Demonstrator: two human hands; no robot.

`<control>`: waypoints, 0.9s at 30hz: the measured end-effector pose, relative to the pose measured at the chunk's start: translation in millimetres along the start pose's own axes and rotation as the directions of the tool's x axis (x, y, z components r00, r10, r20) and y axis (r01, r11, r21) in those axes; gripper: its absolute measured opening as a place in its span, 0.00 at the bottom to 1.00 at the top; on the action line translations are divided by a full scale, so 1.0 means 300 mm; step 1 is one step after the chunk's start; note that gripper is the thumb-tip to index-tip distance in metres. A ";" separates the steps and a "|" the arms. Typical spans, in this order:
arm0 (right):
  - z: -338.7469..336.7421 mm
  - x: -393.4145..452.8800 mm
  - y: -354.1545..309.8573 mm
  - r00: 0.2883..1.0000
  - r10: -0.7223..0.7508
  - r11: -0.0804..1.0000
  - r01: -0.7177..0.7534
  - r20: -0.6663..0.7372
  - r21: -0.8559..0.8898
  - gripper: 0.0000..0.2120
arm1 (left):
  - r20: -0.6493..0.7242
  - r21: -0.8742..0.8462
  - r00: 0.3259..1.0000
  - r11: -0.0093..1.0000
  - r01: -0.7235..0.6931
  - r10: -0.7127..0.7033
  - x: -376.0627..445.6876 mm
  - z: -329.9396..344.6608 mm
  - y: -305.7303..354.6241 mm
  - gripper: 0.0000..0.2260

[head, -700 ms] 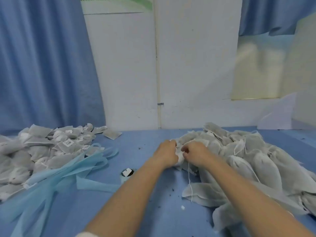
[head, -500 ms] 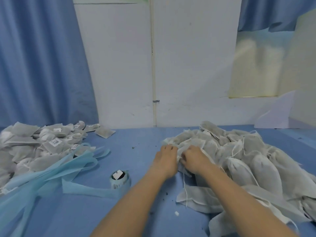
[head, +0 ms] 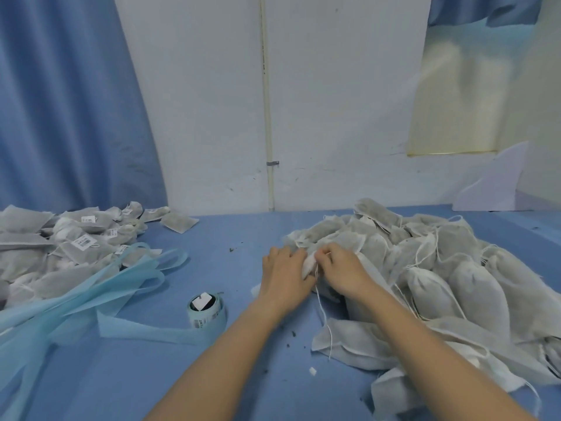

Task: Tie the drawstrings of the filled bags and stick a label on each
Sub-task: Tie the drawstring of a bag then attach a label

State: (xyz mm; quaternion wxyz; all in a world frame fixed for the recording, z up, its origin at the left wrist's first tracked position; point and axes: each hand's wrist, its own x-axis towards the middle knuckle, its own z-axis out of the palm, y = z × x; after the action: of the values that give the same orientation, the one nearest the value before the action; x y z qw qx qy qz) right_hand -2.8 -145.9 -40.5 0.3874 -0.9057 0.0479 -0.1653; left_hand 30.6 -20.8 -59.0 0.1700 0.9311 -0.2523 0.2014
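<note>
Both hands meet at the near-left edge of the untied pile (head: 440, 268). Left hand (head: 283, 276) grips the gathered bag neck (head: 309, 265); right hand (head: 341, 270) pinches the drawstring (head: 322, 311), which trails toward 6 o'clock. Label roll (head: 206, 311) lies at 8 o'clock, nearer the left hand.

Open tabletop (head: 243, 238) lane mid; label roll (head: 206, 311), blue strips (head: 91, 287) crowd left, bag heap (head: 455, 268) blocks right.
</note>
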 end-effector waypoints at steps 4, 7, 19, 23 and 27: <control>0.011 -0.024 -0.061 0.989 0.078 0.925 -0.119 0.125 0.362 0.18 | 0.006 -0.264 0.999 0.964 0.041 -0.041 -0.017 -0.068 -0.001 0.09; 0.019 -0.029 -0.099 0.953 0.181 0.610 -0.303 0.244 0.733 0.14 | 0.049 -0.370 0.994 0.923 0.108 -0.097 -0.048 -0.110 -0.023 0.10; -0.018 -0.172 -0.165 0.994 0.011 0.995 -0.001 -0.105 0.096 0.16 | 0.056 -0.444 0.998 0.895 0.041 -0.018 -0.224 -0.220 -0.052 0.11; -0.033 -0.254 -0.197 0.976 0.200 0.806 -0.215 0.088 0.551 0.26 | 0.013 -0.598 0.999 0.800 0.039 -0.038 -0.278 -0.269 -0.049 0.15; 0.004 -0.328 -0.219 0.878 0.210 0.261 -0.474 0.429 0.841 0.20 | -0.044 -0.704 0.999 0.710 -0.014 -0.024 -0.336 -0.293 -0.031 0.15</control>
State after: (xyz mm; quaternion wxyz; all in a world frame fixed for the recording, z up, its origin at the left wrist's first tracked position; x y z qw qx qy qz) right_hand -97.5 -78.3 -20.0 0.8599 -0.5003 0.0960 0.0323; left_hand -69.6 64.0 -31.9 0.5186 0.7915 -0.3031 0.1128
